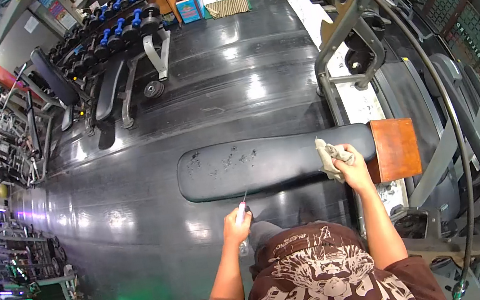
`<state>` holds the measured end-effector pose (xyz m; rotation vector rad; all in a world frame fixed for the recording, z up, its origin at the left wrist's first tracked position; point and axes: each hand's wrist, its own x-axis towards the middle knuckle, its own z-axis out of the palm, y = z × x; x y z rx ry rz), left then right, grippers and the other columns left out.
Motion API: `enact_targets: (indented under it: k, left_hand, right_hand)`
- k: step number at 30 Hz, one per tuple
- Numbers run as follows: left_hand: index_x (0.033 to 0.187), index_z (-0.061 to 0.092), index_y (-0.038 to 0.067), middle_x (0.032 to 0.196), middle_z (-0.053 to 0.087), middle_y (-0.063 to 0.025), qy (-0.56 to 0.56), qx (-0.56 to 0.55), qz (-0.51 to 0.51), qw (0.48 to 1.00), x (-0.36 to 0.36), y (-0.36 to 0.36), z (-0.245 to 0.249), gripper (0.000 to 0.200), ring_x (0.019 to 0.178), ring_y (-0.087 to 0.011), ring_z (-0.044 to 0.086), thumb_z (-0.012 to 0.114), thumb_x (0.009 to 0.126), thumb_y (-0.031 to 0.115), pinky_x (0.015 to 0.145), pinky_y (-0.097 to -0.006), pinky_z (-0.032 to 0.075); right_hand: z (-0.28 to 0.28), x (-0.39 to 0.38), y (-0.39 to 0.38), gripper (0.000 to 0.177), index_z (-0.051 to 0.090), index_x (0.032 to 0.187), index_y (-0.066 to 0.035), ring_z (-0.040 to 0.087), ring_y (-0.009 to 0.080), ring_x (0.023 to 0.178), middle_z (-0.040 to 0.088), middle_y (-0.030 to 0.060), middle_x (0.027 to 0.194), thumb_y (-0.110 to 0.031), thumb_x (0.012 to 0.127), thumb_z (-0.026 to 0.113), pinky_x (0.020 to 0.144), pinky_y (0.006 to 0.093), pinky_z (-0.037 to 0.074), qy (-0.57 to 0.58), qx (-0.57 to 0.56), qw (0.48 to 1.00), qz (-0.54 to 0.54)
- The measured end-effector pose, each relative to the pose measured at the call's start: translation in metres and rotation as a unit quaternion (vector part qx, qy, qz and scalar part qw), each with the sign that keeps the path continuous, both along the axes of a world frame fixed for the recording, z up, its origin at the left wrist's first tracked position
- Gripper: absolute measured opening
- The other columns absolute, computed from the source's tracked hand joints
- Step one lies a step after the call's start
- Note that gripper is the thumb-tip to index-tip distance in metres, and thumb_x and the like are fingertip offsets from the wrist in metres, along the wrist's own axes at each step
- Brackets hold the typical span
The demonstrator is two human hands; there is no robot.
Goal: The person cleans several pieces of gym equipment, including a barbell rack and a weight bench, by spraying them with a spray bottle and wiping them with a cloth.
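Observation:
A long black padded bench [290,151] lies across the view in front of me. Dark, rough-looking patches mark its surface towards the left end. My left hand [236,227] is closed round a spray bottle [240,213] with a white and pink top, just short of the bench's near edge; its clear lower part shows below the hand. In my right hand [355,169] is a crumpled greyish-beige cloth [330,157], gripped over the right part of the pad. A brown wooden box [395,149] stands against the bench's right end.
Dumbbells [115,34] fill a rack at the back left, near an adjustable bench [53,79]. A weight plate [153,89] sits on the black floor [229,82]. To the right rise a metal frame [334,50] and a treadmill [414,97]. Machines line the left side.

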<state>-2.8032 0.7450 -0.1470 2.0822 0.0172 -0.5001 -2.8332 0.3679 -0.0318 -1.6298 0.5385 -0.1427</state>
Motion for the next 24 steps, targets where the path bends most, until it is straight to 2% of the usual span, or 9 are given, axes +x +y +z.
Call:
enact_targets:
  k: [9,12,15,18,24]
  left_hand:
    - [0.082,0.064,0.000,0.061,0.064,-0.0107,0.004,-0.014,0.038,0.999,-0.062,-0.091,0.017,0.022,0.047,-0.0214,0.064,0.068,0.089,0.020,0.049,-0.0369,0.051]
    - [0.080,0.064,0.000,0.062,0.064,-0.0129,0.017,-0.005,0.027,0.999,-0.070,-0.109,0.012,0.024,0.051,-0.0238,0.066,0.069,0.088,0.022,0.053,-0.0375,0.051]
    - [0.078,0.064,0.000,0.063,0.064,-0.0159,-0.038,0.012,-0.002,0.999,-0.071,-0.125,-0.002,0.026,0.057,-0.0274,0.067,0.070,0.087,0.024,0.058,-0.0396,0.051]
    - [0.078,0.064,0.000,0.066,0.064,-0.0183,-0.040,0.035,-0.024,0.998,-0.067,-0.138,0.001,0.027,0.063,-0.0315,0.067,0.070,0.086,0.025,0.062,-0.0412,0.050]
    - [0.081,0.063,0.001,0.067,0.063,-0.0192,-0.028,0.010,-0.051,0.998,-0.063,-0.166,0.011,0.026,0.063,-0.0343,0.065,0.070,0.086,0.026,0.063,-0.0421,0.050]
  right_hand:
    - [-0.009,-0.046,-0.070,0.029,0.061,0.115,-0.001,0.063,0.0113,0.094,0.068,0.0043,0.101,-0.005,0.087,0.068,0.086,0.0272,0.050,-0.002,0.018,1.000,0.015]
    - [-0.006,-0.054,-0.084,0.029,0.062,0.114,-0.001,0.063,0.0109,0.094,0.068,0.0042,0.101,-0.004,0.087,0.068,0.086,0.0272,0.050,-0.010,0.024,1.000,0.004]
    - [-0.001,-0.062,-0.096,0.028,0.062,0.114,-0.001,0.063,0.0108,0.095,0.068,0.0041,0.101,-0.004,0.087,0.068,0.086,0.0270,0.050,-0.022,0.034,0.999,-0.004]
    - [-0.007,-0.070,-0.111,0.028,0.062,0.114,0.000,0.063,0.0110,0.094,0.068,0.0040,0.102,-0.004,0.087,0.068,0.085,0.0268,0.050,-0.026,0.039,0.999,-0.014]
    - [-0.002,-0.083,-0.132,0.028,0.062,0.114,0.000,0.063,0.0113,0.094,0.068,0.0043,0.102,-0.004,0.087,0.068,0.085,0.0271,0.051,-0.047,0.048,0.997,-0.044]
